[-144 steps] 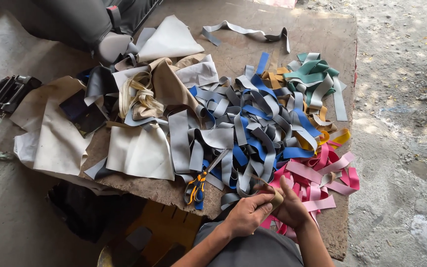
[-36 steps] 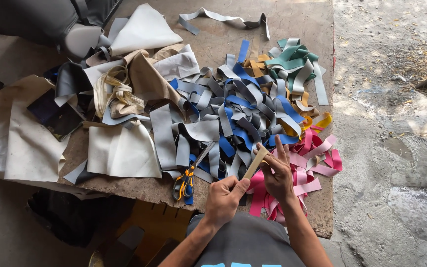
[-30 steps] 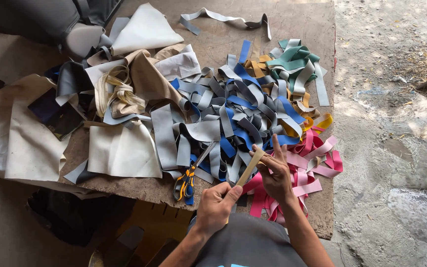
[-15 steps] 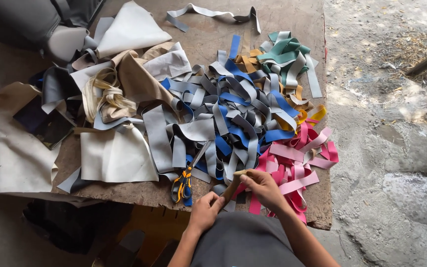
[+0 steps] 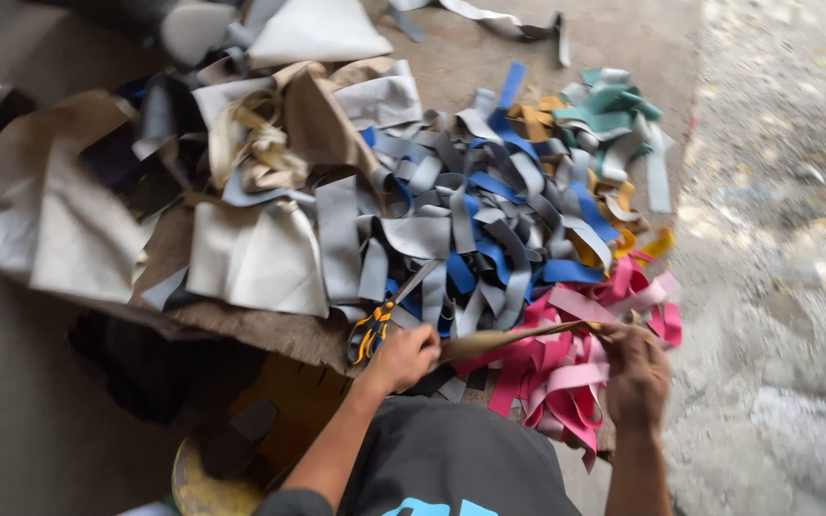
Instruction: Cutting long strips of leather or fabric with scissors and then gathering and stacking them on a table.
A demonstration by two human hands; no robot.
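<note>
i'm seeing both hands gripping one tan strip (image 5: 518, 338): left hand (image 5: 402, 357) closed on its near end, right hand (image 5: 635, 371) pinching the far end. a second ago the strip was standing angled up in front of me; now it's being pulled out flat and level, so it's looking stretched for handling. strip is lying just over the pink strips (image 5: 566, 377), right of the yellow-handled scissors (image 5: 371, 332). grey and blue strips (image 5: 489, 225) sitting beyond it. no packages, labels or signs showing; picture's blurring.
</note>
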